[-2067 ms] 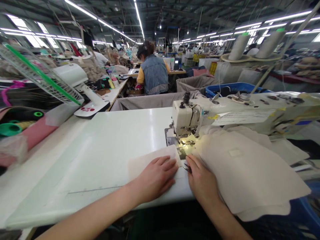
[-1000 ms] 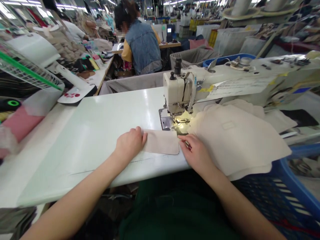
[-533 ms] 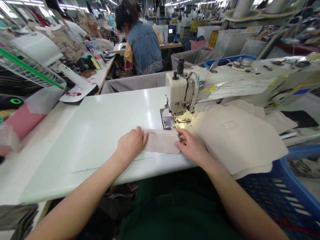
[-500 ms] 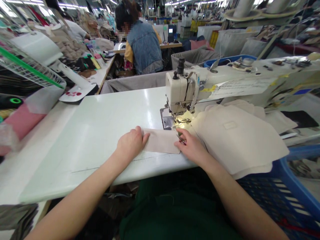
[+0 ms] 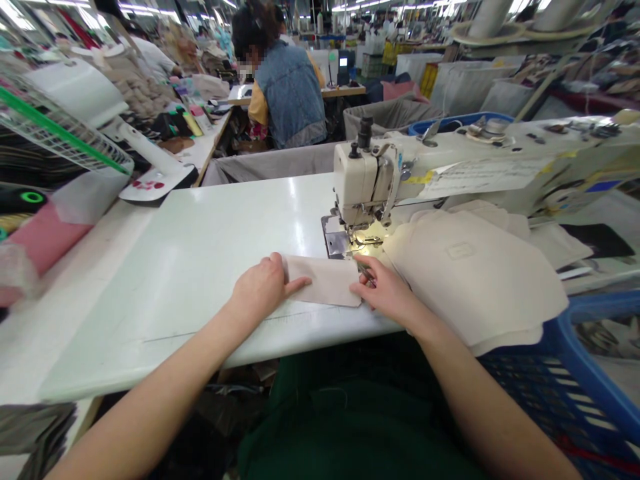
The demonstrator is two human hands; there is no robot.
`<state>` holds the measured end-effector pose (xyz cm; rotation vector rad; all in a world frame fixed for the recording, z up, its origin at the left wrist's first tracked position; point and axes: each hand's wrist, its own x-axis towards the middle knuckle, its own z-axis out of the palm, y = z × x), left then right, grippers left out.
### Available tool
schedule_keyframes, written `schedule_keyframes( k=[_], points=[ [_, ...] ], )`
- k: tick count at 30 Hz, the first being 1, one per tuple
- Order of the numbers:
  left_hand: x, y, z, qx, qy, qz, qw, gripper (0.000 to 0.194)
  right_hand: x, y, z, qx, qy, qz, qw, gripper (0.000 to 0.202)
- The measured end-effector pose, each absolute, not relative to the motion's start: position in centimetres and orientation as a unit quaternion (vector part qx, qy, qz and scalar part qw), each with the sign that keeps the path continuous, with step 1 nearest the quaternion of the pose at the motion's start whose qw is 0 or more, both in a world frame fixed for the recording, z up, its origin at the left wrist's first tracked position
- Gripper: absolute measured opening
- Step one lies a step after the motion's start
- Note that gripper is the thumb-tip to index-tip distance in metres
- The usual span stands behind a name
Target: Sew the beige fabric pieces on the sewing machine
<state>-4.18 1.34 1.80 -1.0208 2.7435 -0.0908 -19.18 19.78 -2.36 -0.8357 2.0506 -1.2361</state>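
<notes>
A small beige fabric piece [image 5: 327, 281] lies flat on the pale table [image 5: 215, 247], just in front of the sewing machine's needle area [image 5: 363, 240]. My left hand [image 5: 265, 283] grips its left end, the thumb stretched over the top and the fingers at the far edge. At its right end, my right hand [image 5: 377, 283] is closed round a small metal tool [image 5: 367, 272], partly hidden by the fingers, and touches the fabric edge. Larger beige panels [image 5: 475, 267] are piled right of my right hand.
The machine head [image 5: 363, 180] rises behind the fabric. A blue basket [image 5: 595, 360] stands at the lower right. At the left are a white lamp [image 5: 75, 93] and a wire rack [image 5: 65, 133]. A person in a denim vest [image 5: 293, 93] sits beyond the table.
My left thumb has stretched further right over the fabric. My right hand has shifted slightly right, its fingers more curled round the tool. The larger panels' right edge has moved slightly left.
</notes>
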Motion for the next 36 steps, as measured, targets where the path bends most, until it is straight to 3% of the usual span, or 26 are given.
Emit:
schedule_keyframes(
  k=[7,12,15,22,36],
  points=[
    [-4.2,1.5,1.9,-0.343,0.932,-0.040,0.109,0.065,-19.1,20.0,-1.7,-0.261,0.735,-0.525,0.341,0.061],
    [-4.0,1.8,1.7,-0.348,0.930,-0.052,0.102,0.062,-19.2,20.2,-1.5,-0.232,0.772,-0.469,0.359,0.024],
    [-3.8,2.0,1.5,-0.353,0.929,-0.055,0.097,0.060,-19.4,20.1,-1.0,-0.252,0.778,-0.441,0.370,0.012],
    [-3.4,1.9,1.4,-0.355,0.929,-0.044,0.095,0.059,-19.3,19.6,-0.6,-0.288,0.817,-0.367,0.339,0.018],
    [-3.4,1.7,1.9,-0.359,0.926,-0.013,0.113,0.063,-18.9,19.9,-0.5,-0.346,0.825,-0.331,0.298,0.019]
  ],
)
